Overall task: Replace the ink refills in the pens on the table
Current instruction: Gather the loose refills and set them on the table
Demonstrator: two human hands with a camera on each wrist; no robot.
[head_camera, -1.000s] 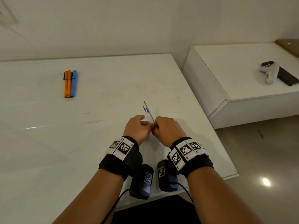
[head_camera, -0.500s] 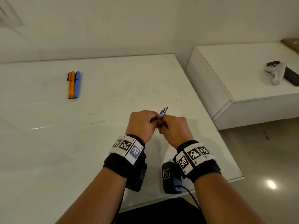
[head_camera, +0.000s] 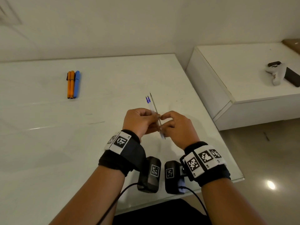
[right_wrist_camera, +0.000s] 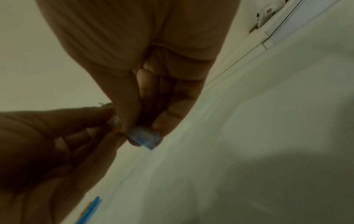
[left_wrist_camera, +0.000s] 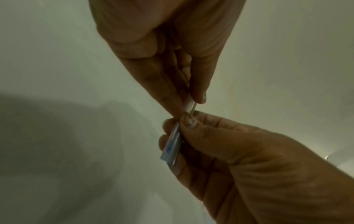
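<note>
Both hands hold a small bundle of thin ink refills above the white table. Its purple tips and one grey tip point up and away. My left hand pinches the bundle near its middle. My right hand grips the lower part, whose end sticks out below. In the left wrist view the left hand pinches a clear tube while the right hand holds the refills. The right wrist view shows the right hand round the bluish refill ends. Two orange pens and one blue pen lie at the far left.
A low white cabinet stands to the right of the table. On it lie a white handheld device and a black object. The table's right edge runs close to my right hand, with glossy floor beyond.
The refill bundle, tipped to the right half a second ago, now points up and away again. Both hands have shifted their hold and sit slightly further apart.
</note>
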